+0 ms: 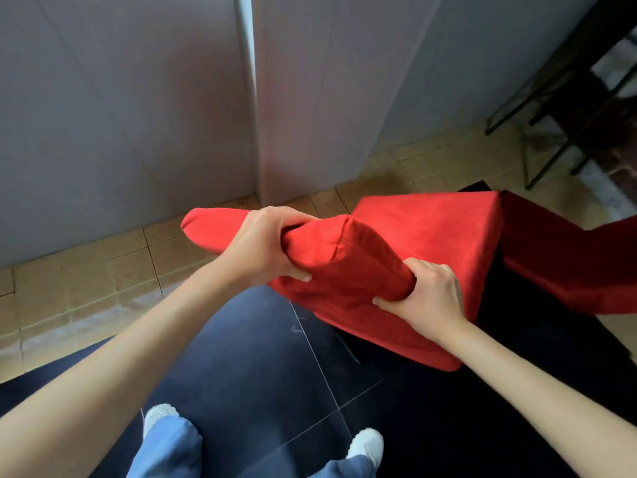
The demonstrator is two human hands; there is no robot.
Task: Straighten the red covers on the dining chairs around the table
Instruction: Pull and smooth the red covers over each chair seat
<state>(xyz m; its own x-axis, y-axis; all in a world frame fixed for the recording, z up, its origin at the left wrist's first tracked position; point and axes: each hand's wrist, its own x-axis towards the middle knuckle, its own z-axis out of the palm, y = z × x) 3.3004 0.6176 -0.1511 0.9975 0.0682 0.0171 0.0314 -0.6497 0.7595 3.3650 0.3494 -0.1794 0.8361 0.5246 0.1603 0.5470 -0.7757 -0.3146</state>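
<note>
A dining chair in a red cover (348, 257) stands right in front of me, seen from above its backrest. My left hand (265, 246) grips the top edge of the backrest cover, fingers curled over the fabric. My right hand (427, 298) pinches the cover at the backrest's near right corner. The red-covered seat (431, 222) shows beyond the backrest. A second red-covered chair (565, 257) stands to the right, partly cut off by the frame.
A grey wall (120, 115) with a corner post rises close ahead. Beige floor tiles (86, 270) run along it; dark tiles (275, 357) lie under my feet. A dark metal-legged table (565, 98) stands at the upper right.
</note>
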